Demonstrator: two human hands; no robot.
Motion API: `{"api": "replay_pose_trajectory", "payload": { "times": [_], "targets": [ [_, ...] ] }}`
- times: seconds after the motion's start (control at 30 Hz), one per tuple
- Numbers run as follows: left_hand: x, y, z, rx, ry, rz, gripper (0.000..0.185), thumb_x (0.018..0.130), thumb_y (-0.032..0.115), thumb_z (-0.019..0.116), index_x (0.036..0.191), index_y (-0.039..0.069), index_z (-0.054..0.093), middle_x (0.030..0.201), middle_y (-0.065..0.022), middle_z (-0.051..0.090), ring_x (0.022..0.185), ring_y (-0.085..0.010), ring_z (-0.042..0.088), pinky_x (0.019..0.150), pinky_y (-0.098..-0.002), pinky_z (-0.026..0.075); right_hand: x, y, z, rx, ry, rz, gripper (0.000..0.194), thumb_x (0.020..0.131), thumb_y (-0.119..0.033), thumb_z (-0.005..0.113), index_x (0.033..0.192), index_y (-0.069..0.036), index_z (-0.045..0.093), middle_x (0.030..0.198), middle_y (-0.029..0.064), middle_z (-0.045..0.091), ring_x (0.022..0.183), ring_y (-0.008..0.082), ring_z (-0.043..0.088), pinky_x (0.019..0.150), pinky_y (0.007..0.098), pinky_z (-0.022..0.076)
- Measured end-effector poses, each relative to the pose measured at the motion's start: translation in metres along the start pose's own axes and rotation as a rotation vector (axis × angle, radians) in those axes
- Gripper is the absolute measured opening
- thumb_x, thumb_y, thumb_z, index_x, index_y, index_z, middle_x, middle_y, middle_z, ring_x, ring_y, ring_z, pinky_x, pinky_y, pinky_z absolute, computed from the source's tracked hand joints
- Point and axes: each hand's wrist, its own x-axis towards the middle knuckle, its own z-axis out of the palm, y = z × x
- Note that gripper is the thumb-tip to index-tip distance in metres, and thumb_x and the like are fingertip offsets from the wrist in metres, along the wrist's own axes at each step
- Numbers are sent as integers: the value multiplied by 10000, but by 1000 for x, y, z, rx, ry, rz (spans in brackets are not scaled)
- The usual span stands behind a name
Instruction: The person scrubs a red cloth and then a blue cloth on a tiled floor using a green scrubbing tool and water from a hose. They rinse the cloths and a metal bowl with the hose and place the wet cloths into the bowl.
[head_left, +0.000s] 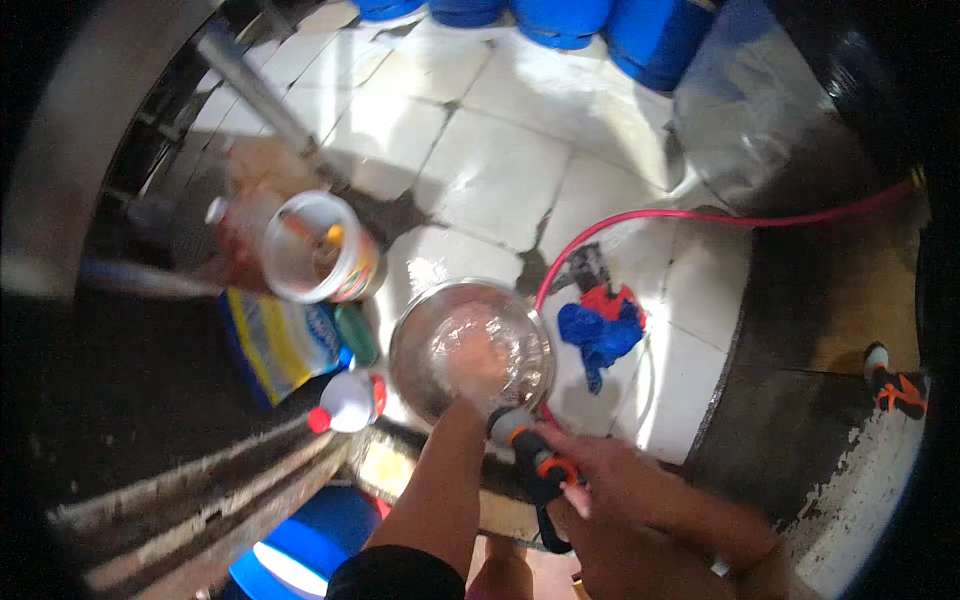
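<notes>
A round metal bowl (401, 379) stands on the white tiles in front of me, with water splashing inside it. My left hand (476, 364) reaches down into the bowl; it is blurred by the water, and its fingers cannot be made out. At the bowl's near right rim, my right hand (607, 469) grips a grey, black and orange hose spray nozzle (525, 442), its head angled toward the bowl. A pink-red hose (645, 215) curves around the bowl's right side. Crumpled blue cloth (600, 335) and red cloth (609, 301) lie to the right of the bowl.
Left of the bowl are a white plastic bucket (281, 259) with items inside, a blue-and-yellow packet (281, 341), a green object (355, 335) and a white bottle (349, 403) with a red cap. Blue containers (562, 22) line the far side. A blue vessel (315, 532) sits lower left.
</notes>
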Motion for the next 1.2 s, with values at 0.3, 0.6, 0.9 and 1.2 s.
{"api": "replay_pose_trajectory", "payload": {
  "times": [0.3, 0.6, 0.9, 1.2],
  "targets": [
    [-1, -2, -1, 345, -104, 449, 789, 956, 438, 562, 1546, -58, 393, 1577, -268, 444, 1494, -407, 377, 1219, -662, 200, -1, 4, -10, 11, -139, 99, 864, 914, -189, 689, 1662, -185, 256, 1221, 236, 619, 1036, 416, 683, 906, 520, 548],
    [10, 17, -28, 170, 134, 105, 835, 906, 409, 592, 1552, -73, 374, 1558, -293, 448, 1432, -434, 457, 1225, -625, 230, 0, 3, -13, -57, -240, 109, 990, 864, -181, 750, 1677, -184, 186, 1256, 270, 601, 1032, 408, 693, 885, 500, 578],
    [21, 17, -12, 276, 57, -84, 822, 945, 395, 556, 1599, -38, 311, 1647, -302, 308, 1539, -418, 309, 1219, -643, 253, 1, 2, -9, -48, -172, 149, 959, 862, -199, 743, 1667, -191, 222, 1292, 256, 604, 1047, 417, 695, 893, 507, 580],
    [28, 35, 8, 263, 120, -89, 755, 996, 411, 528, 1576, -42, 357, 1642, -292, 322, 1533, -431, 302, 1224, -615, 248, -3, -8, -6, 13, -25, 109, 884, 826, -203, 749, 1612, -186, 345, 1152, 216, 652, 1023, 424, 694, 865, 524, 563]
  ]
}}
